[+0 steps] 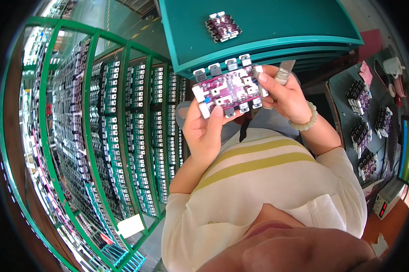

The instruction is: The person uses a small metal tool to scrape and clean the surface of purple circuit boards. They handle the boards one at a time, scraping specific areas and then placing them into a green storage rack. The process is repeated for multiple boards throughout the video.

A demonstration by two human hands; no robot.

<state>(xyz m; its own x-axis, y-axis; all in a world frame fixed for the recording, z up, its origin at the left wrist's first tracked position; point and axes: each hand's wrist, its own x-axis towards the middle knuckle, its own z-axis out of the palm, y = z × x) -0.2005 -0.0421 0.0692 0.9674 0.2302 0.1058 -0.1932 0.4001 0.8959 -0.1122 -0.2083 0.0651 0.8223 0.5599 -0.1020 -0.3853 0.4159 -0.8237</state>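
Both of my hands hold up a purple circuit board point(231, 88) with metal terminal tabs along its two long edges and a small blue part near its left end. My left hand point(203, 129) grips the left end, its thumb on the board's face. At the other end my right hand point(283, 95) pinches the edge with thumb and fingers. A flat, silvery metal strip point(285, 71) also sticks up from between the right fingers; its kind is unclear. Beyond the hands, a similar purple board assembly point(223, 27) lies on the teal cabinet top point(277, 20).
At my left stands a green metal rack point(93, 68) holding many rows of boards, with a white card point(131, 226) low on it. To the right, several board assemblies point(359, 96) lie on a dark bench point(342, 97) near a white mug point(393, 66) and an instrument point(387, 201) with a red display.
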